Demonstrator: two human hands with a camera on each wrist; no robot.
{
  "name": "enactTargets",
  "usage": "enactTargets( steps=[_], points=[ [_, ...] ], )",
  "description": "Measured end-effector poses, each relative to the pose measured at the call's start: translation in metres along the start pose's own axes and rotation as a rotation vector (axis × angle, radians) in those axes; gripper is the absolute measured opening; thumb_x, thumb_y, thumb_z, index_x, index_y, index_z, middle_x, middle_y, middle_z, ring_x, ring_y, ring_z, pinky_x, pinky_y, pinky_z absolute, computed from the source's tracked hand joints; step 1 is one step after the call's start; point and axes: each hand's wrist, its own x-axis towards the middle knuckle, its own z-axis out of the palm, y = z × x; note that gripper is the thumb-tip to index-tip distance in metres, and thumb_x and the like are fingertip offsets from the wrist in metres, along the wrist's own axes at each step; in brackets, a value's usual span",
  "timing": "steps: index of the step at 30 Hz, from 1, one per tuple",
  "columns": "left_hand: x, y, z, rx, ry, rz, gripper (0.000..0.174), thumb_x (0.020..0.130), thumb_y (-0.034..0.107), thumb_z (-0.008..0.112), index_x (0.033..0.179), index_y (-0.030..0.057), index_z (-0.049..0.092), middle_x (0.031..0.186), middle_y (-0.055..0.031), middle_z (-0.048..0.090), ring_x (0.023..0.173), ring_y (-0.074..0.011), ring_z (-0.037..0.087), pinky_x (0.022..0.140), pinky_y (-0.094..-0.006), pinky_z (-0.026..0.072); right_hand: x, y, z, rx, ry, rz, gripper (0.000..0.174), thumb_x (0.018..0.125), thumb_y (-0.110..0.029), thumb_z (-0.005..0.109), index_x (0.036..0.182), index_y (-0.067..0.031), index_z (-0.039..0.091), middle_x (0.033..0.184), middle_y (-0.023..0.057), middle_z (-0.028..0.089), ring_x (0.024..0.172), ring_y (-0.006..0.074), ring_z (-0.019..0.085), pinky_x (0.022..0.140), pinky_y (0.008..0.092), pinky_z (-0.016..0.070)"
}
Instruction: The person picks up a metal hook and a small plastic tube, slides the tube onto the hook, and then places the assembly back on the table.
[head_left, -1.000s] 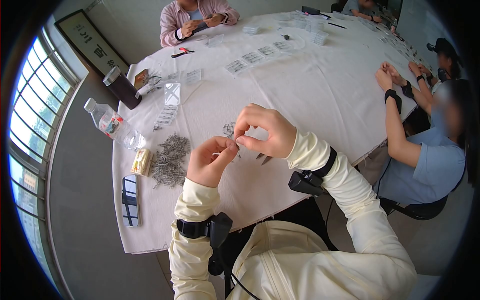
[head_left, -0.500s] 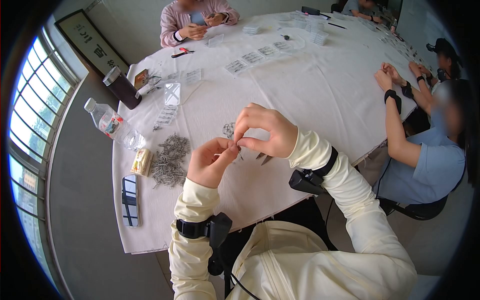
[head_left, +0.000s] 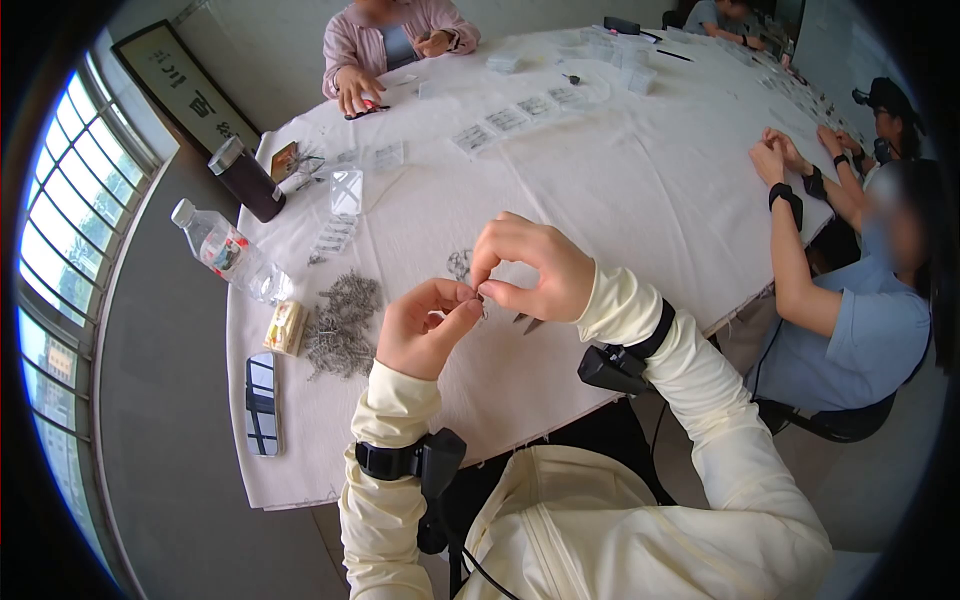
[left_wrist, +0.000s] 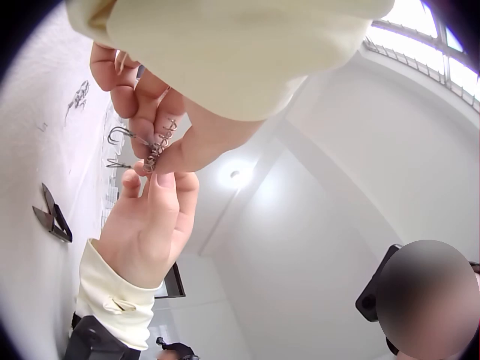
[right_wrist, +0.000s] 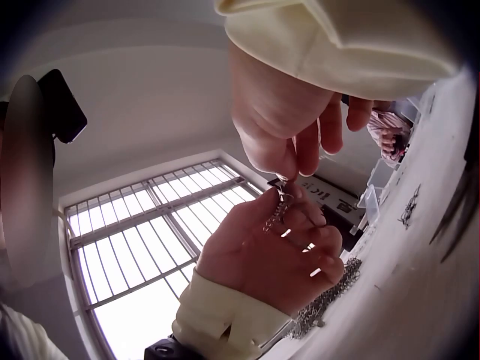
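Head view: both hands are raised over the white cloth, fingertips meeting. The left hand grasps a small metal coil between thumb and index finger; its other fingers are curled. The right hand pinches at the near end of the same coil with thumb and index finger, its remaining fingers bent. Left wrist view: the coil lies at the left fingertips, one end projecting past them, with thin curved hooks sticking out on the table side. Exact join of coil and hooks: too small to tell.

Position of the coil: held above the cloth, between the two hands. On the cloth beyond the fingertips is a small wire cluster; dark-bladed snips lie near the right hand, blades apart. To the left of the left hand is a tangled pile of grey wire pieces, with a packet just beside it. A phone lies nearer the table edge. Farther off: bottle, dark flask, clear box.
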Motion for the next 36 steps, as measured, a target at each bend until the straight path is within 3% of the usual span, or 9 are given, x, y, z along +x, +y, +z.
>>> enactTargets(
  steps=[9, 14, 17, 21, 23, 26, 36],
  points=[
    [0.000, -0.004, 0.003, 0.027, 0.028, 0.024, 0.013, 0.092, 0.015, 0.069, 0.094, 0.0021, 0.069, 0.083, 0.0042, 0.066, 0.073, -0.0035, 0.055, 0.067, -0.0208, 0.0445, -0.001, 0.000, 0.002, -0.002, 0.015, 0.005, 0.007, 0.080, -0.005, 0.066, 0.086, -0.0045, 0.063, 0.086, 0.0050, 0.062, 0.085, 0.0224, 0.059, 0.078, 0.0358, 0.0494],
    [0.000, -0.005, 0.002, 0.071, 0.026, 0.051, 0.013, 0.092, 0.015, 0.068, 0.092, 0.0020, 0.070, 0.082, 0.0044, 0.066, 0.073, -0.0036, 0.056, 0.067, -0.0214, 0.0450, -0.001, -0.004, -0.003, -0.022, 0.076, 0.142, 0.009, 0.080, -0.003, 0.064, 0.089, -0.0058, 0.062, 0.087, 0.0029, 0.063, 0.082, 0.0184, 0.058, 0.076, 0.0316, 0.0458],
    [0.000, -0.004, 0.001, 0.046, 0.039, 0.017, 0.013, 0.092, 0.015, 0.068, 0.092, 0.0021, 0.070, 0.082, 0.0041, 0.066, 0.074, -0.0040, 0.056, 0.067, -0.0215, 0.0449, -0.003, 0.000, -0.007, 0.014, 0.034, 0.108, 0.012, 0.081, -0.003, 0.065, 0.092, -0.0069, 0.063, 0.089, 0.0026, 0.063, 0.084, 0.0170, 0.058, 0.074, 0.0304, 0.0442],
    [0.000, -0.004, 0.002, 0.004, 0.037, 0.025, 0.013, 0.092, 0.015, 0.068, 0.092, 0.0021, 0.070, 0.082, 0.0040, 0.066, 0.075, -0.0043, 0.056, 0.069, -0.0215, 0.0447, -0.001, -0.007, -0.003, 0.061, 0.013, 0.116, 0.014, 0.080, -0.002, 0.066, 0.093, -0.0074, 0.065, 0.092, 0.0033, 0.063, 0.087, 0.0181, 0.059, 0.076, 0.0316, 0.0458],
    [-0.001, -0.002, 0.001, -0.014, 0.039, 0.024, 0.013, 0.092, 0.015, 0.068, 0.092, 0.0020, 0.070, 0.082, 0.0039, 0.066, 0.076, -0.0044, 0.056, 0.069, -0.0216, 0.0447, -0.001, 0.001, -0.001, 0.044, -0.010, -0.002, 0.014, 0.079, -0.002, 0.067, 0.092, -0.0067, 0.066, 0.094, 0.0043, 0.063, 0.090, 0.0200, 0.060, 0.079, 0.0332, 0.0474],
    [0.000, -0.001, 0.000, 0.031, 0.020, 0.015, 0.013, 0.092, 0.014, 0.068, 0.092, 0.0019, 0.070, 0.081, 0.0038, 0.066, 0.075, -0.0043, 0.056, 0.069, -0.0221, 0.0452, -0.002, 0.004, -0.001, -0.005, -0.004, -0.014, 0.011, 0.078, -0.003, 0.069, 0.088, -0.0067, 0.067, 0.090, 0.0045, 0.063, 0.089, 0.0214, 0.060, 0.080, 0.0348, 0.0494],
    [0.000, -0.004, 0.000, 0.170, 0.011, 0.041, 0.014, 0.091, 0.016, 0.068, 0.091, 0.0022, 0.070, 0.079, 0.0029, 0.067, 0.074, -0.0053, 0.057, 0.069, -0.0236, 0.0464, -0.003, 0.000, 0.000, -0.044, 0.019, 0.043, 0.007, 0.078, -0.006, 0.066, 0.085, -0.0048, 0.063, 0.086, 0.0052, 0.061, 0.086, 0.0219, 0.058, 0.078, 0.0342, 0.0492]
  ],
)
